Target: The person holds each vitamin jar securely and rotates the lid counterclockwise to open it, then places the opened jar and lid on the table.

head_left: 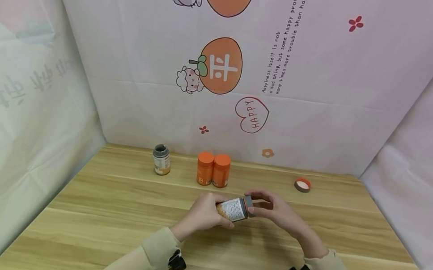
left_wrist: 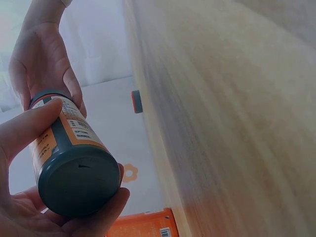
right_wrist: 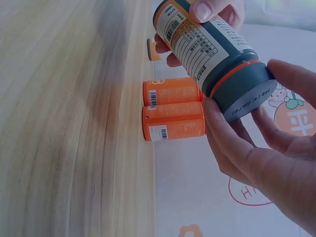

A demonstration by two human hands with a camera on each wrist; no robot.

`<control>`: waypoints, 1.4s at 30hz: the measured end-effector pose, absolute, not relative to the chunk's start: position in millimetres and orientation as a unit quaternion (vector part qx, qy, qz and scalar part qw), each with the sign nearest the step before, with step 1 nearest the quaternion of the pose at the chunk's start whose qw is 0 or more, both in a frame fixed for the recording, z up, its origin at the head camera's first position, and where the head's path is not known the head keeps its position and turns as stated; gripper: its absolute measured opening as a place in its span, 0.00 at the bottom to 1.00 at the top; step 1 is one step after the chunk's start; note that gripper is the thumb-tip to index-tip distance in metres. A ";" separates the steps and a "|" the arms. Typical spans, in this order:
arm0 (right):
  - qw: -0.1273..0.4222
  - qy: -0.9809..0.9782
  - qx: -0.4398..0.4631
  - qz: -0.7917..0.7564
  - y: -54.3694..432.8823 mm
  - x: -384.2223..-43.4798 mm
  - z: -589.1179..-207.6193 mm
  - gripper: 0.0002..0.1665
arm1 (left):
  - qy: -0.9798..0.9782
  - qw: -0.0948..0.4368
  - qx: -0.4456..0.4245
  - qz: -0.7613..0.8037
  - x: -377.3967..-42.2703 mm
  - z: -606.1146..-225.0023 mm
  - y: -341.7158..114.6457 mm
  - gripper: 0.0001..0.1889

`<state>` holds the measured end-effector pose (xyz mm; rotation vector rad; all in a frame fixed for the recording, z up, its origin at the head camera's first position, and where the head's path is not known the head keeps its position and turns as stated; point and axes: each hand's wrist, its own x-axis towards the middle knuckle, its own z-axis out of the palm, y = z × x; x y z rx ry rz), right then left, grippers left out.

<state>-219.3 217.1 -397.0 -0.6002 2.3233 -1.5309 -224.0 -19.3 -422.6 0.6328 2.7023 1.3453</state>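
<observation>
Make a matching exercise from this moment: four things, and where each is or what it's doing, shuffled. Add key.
Things
1. Left hand
2. Right hand
3. Uncapped bottle
4. Loose cap

Places and states
A. Holding the gray cap on the tilted bottle
B. Lying on the table, right of the orange bottles in the head view
C. Gripping the tilted bottle's body
D. Standing left of the orange bottles in the head view

Pairs: 1-C, 2-A, 3-D, 4-B
</observation>
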 end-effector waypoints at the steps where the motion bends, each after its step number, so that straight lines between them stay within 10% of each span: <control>1: 0.148 0.805 -0.213 -0.534 217.2 -219.4 -397.2 0.28 | 0.876 0.029 0.205 0.435 -223.9 -422.8 -19.5 0.27; 42: 0.179 0.829 -0.140 -0.511 208.7 -222.1 -396.6 0.32 | 0.882 0.010 0.184 0.434 -220.0 -422.2 -12.3 0.27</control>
